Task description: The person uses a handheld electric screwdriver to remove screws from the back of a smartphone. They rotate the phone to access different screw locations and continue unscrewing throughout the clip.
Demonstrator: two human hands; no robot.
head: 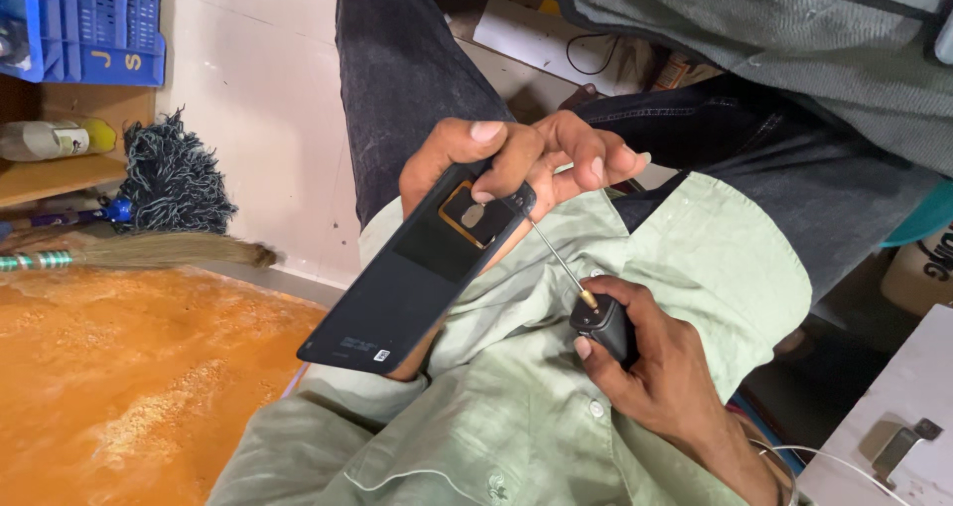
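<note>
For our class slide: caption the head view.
Left hand holds a dark phone; right hand points a screwdriver at it.

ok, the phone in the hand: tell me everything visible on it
The phone is a dark, flat slab, seen from the back, matte and plastic-looking. It lies tilted, top end up right, bottom end down left over a pale green shirt. Near the top is an opening rimmed in orange-brown with a small grey part inside. A small pale label sits at the bottom end. The left hand grips the top end; the thin metal tip of a screwdriver, held by the right hand, meets its upper edge.
</note>
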